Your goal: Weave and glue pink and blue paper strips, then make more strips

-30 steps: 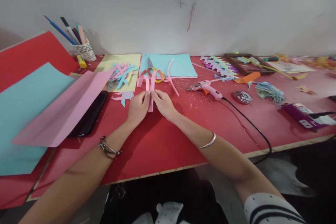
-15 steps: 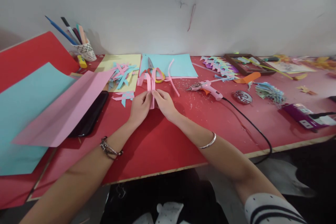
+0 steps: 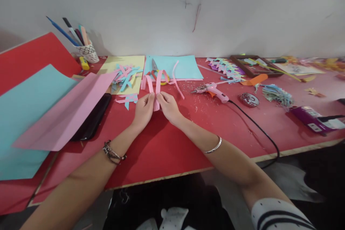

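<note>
Between my hands is a pink paper strip (image 3: 156,104), its two upper lengths spreading apart in a V and curling over at the top. My left hand (image 3: 144,109) pinches the left length, and my right hand (image 3: 169,107) pinches the right one; the fingertips almost meet. Just behind the strip lie scissors (image 3: 154,66) with red and yellow handles, partly hidden by the paper. Another curled pink strip (image 3: 176,82) rests to the right of them. Woven pink and blue strips (image 3: 129,99) lie left of my left hand.
A pink glue gun (image 3: 212,91) with a black cord lies to the right, near a round patterned tin (image 3: 249,99) and a purple power box (image 3: 309,118). Pink card (image 3: 67,115) leans over a black phone (image 3: 91,122) at left. Blue paper (image 3: 185,66) lies by the wall.
The two lengths of the pink strip, nearly parallel before, now spread apart at the top. My hands have barely shifted.
</note>
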The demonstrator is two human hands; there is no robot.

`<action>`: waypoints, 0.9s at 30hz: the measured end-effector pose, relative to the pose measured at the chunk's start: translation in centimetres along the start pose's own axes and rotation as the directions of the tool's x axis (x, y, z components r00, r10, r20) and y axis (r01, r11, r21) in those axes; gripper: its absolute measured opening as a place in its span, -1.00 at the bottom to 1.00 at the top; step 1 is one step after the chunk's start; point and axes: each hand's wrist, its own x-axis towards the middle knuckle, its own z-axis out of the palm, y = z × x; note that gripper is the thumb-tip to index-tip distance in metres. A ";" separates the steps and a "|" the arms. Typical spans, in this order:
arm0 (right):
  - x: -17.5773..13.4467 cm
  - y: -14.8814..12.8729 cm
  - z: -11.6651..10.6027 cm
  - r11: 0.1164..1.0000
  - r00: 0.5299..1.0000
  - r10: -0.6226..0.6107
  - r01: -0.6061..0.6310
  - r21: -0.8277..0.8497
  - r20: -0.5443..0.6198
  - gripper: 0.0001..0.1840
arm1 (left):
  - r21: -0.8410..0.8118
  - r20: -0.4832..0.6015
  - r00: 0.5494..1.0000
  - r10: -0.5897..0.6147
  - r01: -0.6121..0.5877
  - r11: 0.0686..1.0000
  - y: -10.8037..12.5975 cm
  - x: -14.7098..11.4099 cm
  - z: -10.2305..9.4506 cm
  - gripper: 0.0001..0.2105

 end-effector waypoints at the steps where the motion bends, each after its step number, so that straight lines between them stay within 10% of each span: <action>1: 0.0 0.0 -0.1 1.000 1.000 0.003 -0.003 0.006 -0.009 -0.72 | 0.000 0.008 1.000 0.001 -0.001 1.000 0.1 0.0 0.0 -0.68; 27: -0.5 -0.5 0.2 0.997 0.999 0.016 -0.018 0.070 0.038 -0.70 | -0.064 -0.041 0.998 -0.047 0.044 0.997 0.2 -0.2 0.2 -0.74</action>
